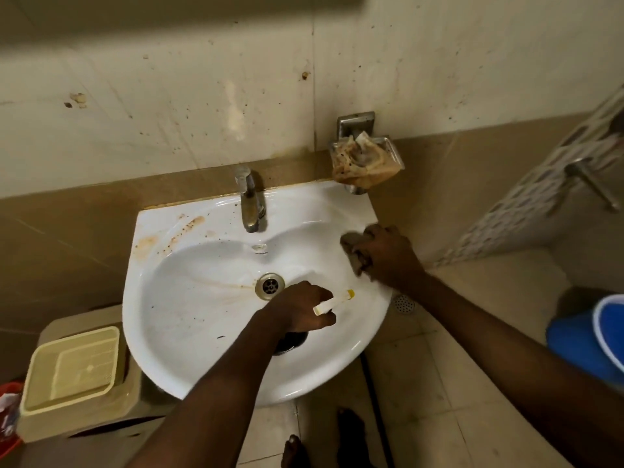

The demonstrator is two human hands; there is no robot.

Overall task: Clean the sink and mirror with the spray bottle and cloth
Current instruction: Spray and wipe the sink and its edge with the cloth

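Two hands in the sink, most of the job still ahead

Half the basin, by my guess, is dealt with: the right side of the sink [162,319] looks white and wet, while rusty brown stains remain on the ledge at centre left of the frame, and a faint brown streak runs leftwards from the drain [269,286]. No mirror shows anywhere in view, so I judge that part not yet started, though I cannot tell for sure.

My right hand [385,256], right of centre in the frame, is curled round the cloth [353,251], a dark bunched rag, pressing it down on the sink's right rim. The fingers are bent over it, not spread.

My left hand [300,310], at centre frame just below the drain, is wrapped round the spray bottle [332,302]. Only its pale nozzle with a yellow tip pokes out between my fingers, pointing right toward the rim; a dark part beneath my hand is probably the bottle's body, but I cannot be certain. My fingers are closed tight on it.

Next, I reckon, the stains left of the tap [251,204] need spray and a firm rub.
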